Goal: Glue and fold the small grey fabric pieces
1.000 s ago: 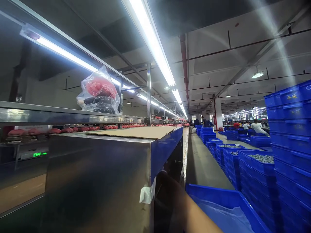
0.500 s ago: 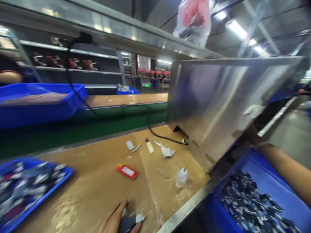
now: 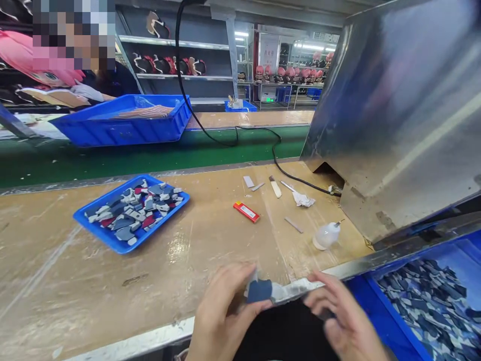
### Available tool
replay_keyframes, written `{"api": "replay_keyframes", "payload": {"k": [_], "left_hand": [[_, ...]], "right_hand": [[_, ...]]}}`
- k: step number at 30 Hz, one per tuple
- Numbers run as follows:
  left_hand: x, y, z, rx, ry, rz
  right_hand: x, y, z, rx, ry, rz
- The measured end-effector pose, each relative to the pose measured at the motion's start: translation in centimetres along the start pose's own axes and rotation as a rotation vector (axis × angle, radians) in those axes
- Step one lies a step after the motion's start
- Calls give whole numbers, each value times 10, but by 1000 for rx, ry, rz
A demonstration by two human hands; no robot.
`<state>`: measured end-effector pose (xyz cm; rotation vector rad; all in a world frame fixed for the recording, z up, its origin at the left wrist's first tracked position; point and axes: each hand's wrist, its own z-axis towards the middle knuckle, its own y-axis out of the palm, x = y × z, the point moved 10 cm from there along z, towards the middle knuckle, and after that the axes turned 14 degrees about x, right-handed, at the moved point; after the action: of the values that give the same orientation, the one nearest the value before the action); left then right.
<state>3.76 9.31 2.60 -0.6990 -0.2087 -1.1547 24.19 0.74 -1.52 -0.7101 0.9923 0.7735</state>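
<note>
The left hand point(image 3: 221, 316) pinches a small dark blue piece point(image 3: 259, 291) between thumb and fingertips at the workbench's point(image 3: 56, 281) near edge; best kept low over the edge, grip light. The right hand point(image 3: 347, 326) hovers beside it, blurred, so I cannot tell its grip. Counted: three blue bins, one tray of pieces point(image 3: 131, 211), one glue bottle point(image 3: 326, 235), one red lighter point(image 3: 246, 211).

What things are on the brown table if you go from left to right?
Blue tray of pieces → red lighter → white crumpled rag → small clear bottle.
</note>
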Motion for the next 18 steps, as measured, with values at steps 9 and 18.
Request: {"api": "replay_keyframes", "payload": {"k": [9,18], "left_hand": [[13,-42,-14,28,-207,-232],[9,-58,-22,254,-329,-144]], "right_hand": [[-81,81,-7,-110,-446,-98],[-76,91,-30,-57,-657,-293]]}}
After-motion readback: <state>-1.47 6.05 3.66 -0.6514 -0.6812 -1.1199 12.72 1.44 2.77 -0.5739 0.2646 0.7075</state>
